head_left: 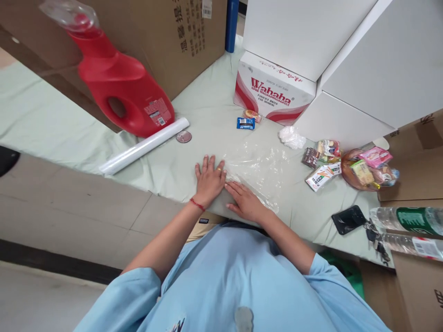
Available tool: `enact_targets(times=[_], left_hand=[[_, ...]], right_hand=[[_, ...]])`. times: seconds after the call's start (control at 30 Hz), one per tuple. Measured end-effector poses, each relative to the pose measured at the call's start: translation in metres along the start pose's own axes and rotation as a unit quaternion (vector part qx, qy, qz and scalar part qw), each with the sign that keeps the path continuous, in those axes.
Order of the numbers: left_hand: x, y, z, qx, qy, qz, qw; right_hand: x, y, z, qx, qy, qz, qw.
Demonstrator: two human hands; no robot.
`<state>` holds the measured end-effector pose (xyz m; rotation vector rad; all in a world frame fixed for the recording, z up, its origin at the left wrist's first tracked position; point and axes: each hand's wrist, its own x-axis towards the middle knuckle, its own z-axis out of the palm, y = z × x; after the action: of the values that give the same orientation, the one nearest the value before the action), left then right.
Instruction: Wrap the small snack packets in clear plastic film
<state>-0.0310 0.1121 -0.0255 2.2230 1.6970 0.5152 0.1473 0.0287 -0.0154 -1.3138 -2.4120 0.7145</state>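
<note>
A sheet of clear plastic film [256, 168] lies spread on the pale green cloth, wrinkled along its near edge. My left hand [209, 180] rests flat at the film's left end, fingers spread and pointing away from me; it wears a ring and a red wrist cord. Close beside it, my right hand [244, 199] lies flat over the near edge of the film, fingers stretched toward the left hand. To the left is a white plastic-wrap roll [145, 146], with a round metal disc [183, 136] by its end.
A red jug [121, 87] with plastic over its top stands behind the roll. A Wahaha carton [273, 90] is at the back, with small snack packs [246, 123] before it. At right are a snack-filled bowl [349, 173], a black phone [349, 220], keys [375, 237] and bottles [415, 220].
</note>
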Motion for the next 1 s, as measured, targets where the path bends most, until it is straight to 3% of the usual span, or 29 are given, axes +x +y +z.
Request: enact_targets(times=[0.13,0.23,0.33,0.47,0.63,0.7,0.77,0.87,0.93,1.0], left_hand=[[0.008,-0.009,-0.009,-0.032,0.032,-0.045,0.998],[0.012,0.003,-0.018,-0.038,0.086,-0.040,0.995],[0.017,0.028,-0.024,-0.032,0.091,0.057,0.994],[0.031,0.049,-0.015,0.004,-0.023,0.250,0.968],[0.047,0.027,0.004,0.062,-0.095,0.167,0.979],[0.050,0.015,0.006,0.061,-0.115,0.168,0.977],[0.051,0.007,0.006,0.057,-0.136,0.175,0.973],[0.051,0.005,0.004,0.051,-0.159,0.173,0.971],[0.052,0.006,0.004,0.049,-0.163,0.174,0.970],[0.053,0.006,0.004,0.047,-0.168,0.175,0.969]], right_hand=[[-0.015,0.003,0.001,-0.009,-0.023,-0.025,0.999],[-0.016,0.003,0.001,-0.014,-0.017,-0.030,0.999],[-0.013,0.003,0.001,-0.021,-0.012,-0.023,0.999],[-0.010,0.004,0.002,-0.023,-0.015,-0.015,0.999],[-0.023,-0.003,0.006,-0.008,-0.002,0.008,1.000],[-0.035,-0.011,0.004,0.017,-0.004,0.028,0.999],[-0.049,-0.021,-0.005,0.077,-0.017,0.027,0.997],[-0.061,-0.027,-0.031,0.225,-0.054,-0.033,0.972],[-0.060,-0.019,-0.049,0.275,-0.023,-0.039,0.960],[-0.053,-0.001,-0.061,0.224,0.062,0.013,0.972]])
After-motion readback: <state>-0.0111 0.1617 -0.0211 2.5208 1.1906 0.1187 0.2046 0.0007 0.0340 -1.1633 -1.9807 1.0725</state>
